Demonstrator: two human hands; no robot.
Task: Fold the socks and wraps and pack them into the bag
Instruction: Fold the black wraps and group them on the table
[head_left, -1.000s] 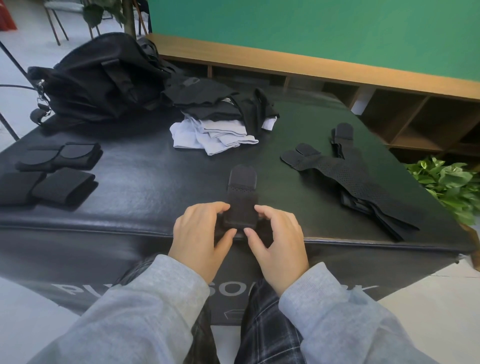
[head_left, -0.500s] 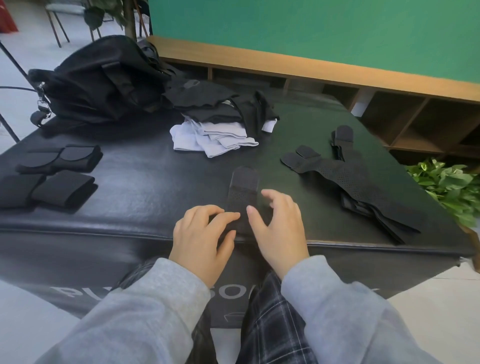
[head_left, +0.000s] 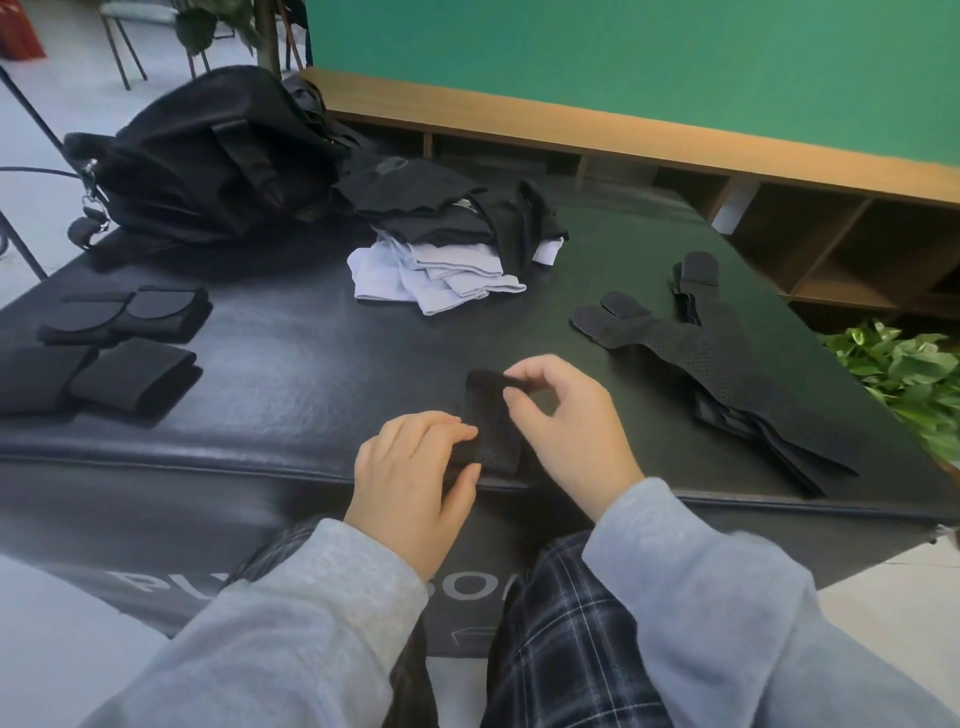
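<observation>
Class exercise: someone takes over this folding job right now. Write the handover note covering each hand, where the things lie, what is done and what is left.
Left hand: pins the near end of the wrap at the table's front edge.
Right hand: pinches the wrap's far end, lifted to fold it over.
Done: folded wraps lie at far left.
Left: finish this fold; fold the flat wraps at right and the sock pile; pack everything into the bag, back left.
</observation>
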